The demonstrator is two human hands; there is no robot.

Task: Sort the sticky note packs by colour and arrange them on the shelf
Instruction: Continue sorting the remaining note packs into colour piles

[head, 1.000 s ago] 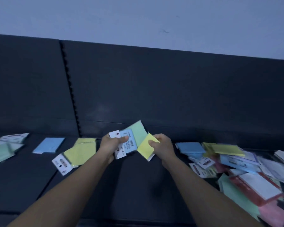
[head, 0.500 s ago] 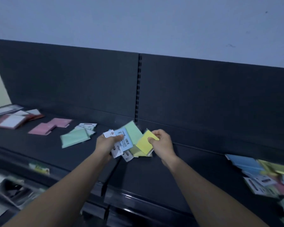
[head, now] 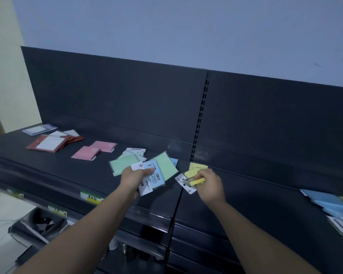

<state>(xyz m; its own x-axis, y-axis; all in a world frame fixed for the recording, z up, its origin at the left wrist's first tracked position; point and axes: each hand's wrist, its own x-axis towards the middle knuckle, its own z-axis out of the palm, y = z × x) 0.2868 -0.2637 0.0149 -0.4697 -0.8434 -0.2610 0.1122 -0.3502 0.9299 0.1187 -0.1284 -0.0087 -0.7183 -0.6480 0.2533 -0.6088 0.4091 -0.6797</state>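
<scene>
R hand (head: 211,182) grip: closed on yellow pack (head: 196,181) | L hand (head: 132,177): clamps blue/green packs (head: 158,171) | lay yours square on yellow pile (head: 196,168), edges flush

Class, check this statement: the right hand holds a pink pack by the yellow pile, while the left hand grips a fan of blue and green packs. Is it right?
Not quite. The head view shows the right hand holding a yellow pack, not pink, by the yellow pile. The left hand does grip the fan of blue and green packs.
</scene>
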